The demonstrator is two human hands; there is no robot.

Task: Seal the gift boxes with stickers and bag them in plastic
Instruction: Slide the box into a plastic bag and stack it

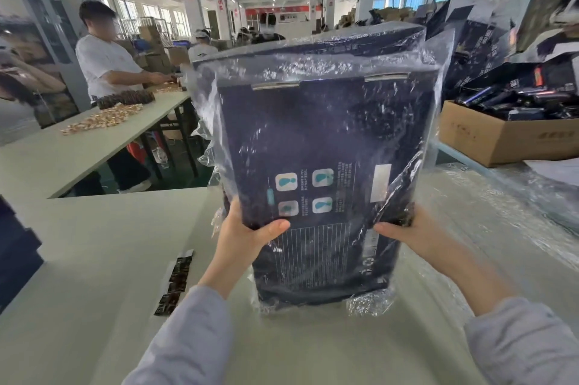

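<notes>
A large dark navy gift box (313, 140) stands tilted on the white table (94, 243), its printed back facing me, inside a clear plastic bag (432, 71) that wraps it loosely. My left hand (247, 234) grips the box's lower left edge, thumb across the printed face. My right hand (404, 231) holds the lower right edge and pinches crumpled bag film there. A strip of dark stickers (175, 281) lies on the table left of my left arm.
Clear plastic bags (507, 215) are spread over the table at right. A cardboard carton (507, 137) of dark items sits at far right. More dark boxes (15, 256) stand at the left edge. A person (106, 65) works at another table behind.
</notes>
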